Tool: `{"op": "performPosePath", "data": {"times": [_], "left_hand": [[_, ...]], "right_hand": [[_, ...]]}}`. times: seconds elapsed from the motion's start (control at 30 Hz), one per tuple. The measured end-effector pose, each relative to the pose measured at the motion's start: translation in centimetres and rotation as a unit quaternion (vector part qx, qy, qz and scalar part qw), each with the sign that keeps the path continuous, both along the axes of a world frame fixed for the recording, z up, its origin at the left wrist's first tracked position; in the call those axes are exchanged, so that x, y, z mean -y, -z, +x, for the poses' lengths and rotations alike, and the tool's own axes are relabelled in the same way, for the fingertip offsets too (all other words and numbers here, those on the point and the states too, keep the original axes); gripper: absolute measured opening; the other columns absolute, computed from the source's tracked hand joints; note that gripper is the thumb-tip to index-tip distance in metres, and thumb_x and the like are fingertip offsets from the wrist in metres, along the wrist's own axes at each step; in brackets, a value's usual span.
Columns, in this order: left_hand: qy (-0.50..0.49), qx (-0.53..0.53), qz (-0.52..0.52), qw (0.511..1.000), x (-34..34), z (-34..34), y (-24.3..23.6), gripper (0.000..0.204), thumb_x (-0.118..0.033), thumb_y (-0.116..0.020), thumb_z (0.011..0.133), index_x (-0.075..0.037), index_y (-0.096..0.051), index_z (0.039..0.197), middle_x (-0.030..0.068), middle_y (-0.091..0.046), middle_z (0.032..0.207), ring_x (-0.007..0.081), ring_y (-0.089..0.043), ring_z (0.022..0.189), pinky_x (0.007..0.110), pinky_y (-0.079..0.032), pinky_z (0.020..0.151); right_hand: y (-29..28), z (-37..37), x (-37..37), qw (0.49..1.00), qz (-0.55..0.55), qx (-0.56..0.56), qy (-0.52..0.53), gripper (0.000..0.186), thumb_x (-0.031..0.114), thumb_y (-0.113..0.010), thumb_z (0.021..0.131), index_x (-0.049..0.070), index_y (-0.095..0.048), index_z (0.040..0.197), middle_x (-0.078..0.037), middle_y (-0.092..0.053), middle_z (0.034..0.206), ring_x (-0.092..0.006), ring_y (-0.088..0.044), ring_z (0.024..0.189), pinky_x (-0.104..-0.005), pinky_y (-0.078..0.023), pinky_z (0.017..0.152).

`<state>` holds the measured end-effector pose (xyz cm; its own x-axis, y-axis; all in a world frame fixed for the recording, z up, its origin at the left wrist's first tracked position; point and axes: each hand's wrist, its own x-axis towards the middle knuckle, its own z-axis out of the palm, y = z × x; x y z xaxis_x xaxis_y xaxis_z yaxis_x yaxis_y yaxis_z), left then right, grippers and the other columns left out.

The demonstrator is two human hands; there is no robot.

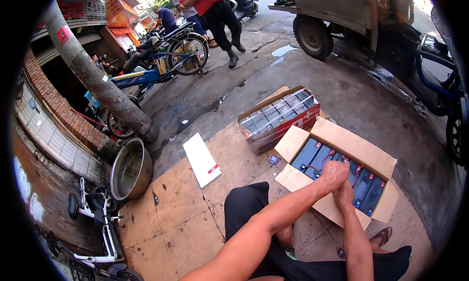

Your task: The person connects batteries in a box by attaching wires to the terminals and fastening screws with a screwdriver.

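An open cardboard box [354,134] stands on the tiled ground before me, its flaps folded out. Inside sit several dark batteries [362,184] in a row, with red-marked terminals. Red wires [322,163] run between some of them. Over the middle of the row, my left hand [336,174] is closed, fingertips down near a terminal. My right hand [344,195] is closed too, just below and touching or almost touching the left one. Whatever the fingers of either hand hold is hidden.
Behind the box stands a red-and-white carton [288,130] of more batteries. A flat white box [201,159] lies to the left, near a large metal basin [132,169]. Bicycles [188,51], a pole [93,68], a cargo vehicle [332,17] and a person in red [210,12] are farther off.
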<state>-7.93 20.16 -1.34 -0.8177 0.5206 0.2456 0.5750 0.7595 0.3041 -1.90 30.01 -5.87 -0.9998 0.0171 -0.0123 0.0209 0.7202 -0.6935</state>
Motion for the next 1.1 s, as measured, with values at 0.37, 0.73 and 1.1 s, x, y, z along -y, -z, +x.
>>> {"op": "performPosePath", "data": {"times": [0.37, 0.73, 1.1], "left_hand": [[0.021, 0.017, -0.015, 1.0, -0.4, 0.0, -0.4, 0.026, -0.018, -0.068, 0.07, -0.004, -0.057, 0.088, 0.0131, -0.063, 0.078, 0.0295, -0.064, 0.076, 0.039, -0.051, 0.067], [0.098, -0.027, 0.022, 0.995, -0.4, 0.3, -0.1, 0.022, -0.02, -0.066, 0.072, -0.005, -0.057, 0.087, 0.0121, -0.062, 0.078, 0.0313, -0.064, 0.076, 0.044, -0.049, 0.067], [0.128, 0.087, -0.011, 0.988, 0.2, 0.0, -1.8, 0.037, -0.015, -0.071, 0.064, -0.003, -0.059, 0.097, 0.0173, -0.061, 0.092, 0.0364, -0.059, 0.09, 0.044, -0.049, 0.08]], "right_hand": [[2.5, -0.4, -2.0, 0.992, 0.1, -0.065, -0.046, 0.024, 0.019, -0.061, 0.082, 0.003, -0.063, 0.099, -0.017, -0.063, 0.092, -0.0378, -0.057, 0.087, -0.0475, -0.045, 0.075], [4.0, 0.5, -1.0, 0.99, 0.118, -0.064, 0.04, 0.029, 0.022, -0.057, 0.084, 0.008, -0.058, 0.11, -0.011, -0.058, 0.107, -0.0341, -0.051, 0.101, -0.0479, -0.039, 0.082], [5.8, 0.3, -1.9, 0.987, 0.115, -0.096, 0.061, 0.013, 0.02, -0.067, 0.076, 0.013, -0.068, 0.087, -0.007, -0.057, 0.086, -0.0288, -0.053, 0.09, -0.0428, -0.041, 0.075]]}}
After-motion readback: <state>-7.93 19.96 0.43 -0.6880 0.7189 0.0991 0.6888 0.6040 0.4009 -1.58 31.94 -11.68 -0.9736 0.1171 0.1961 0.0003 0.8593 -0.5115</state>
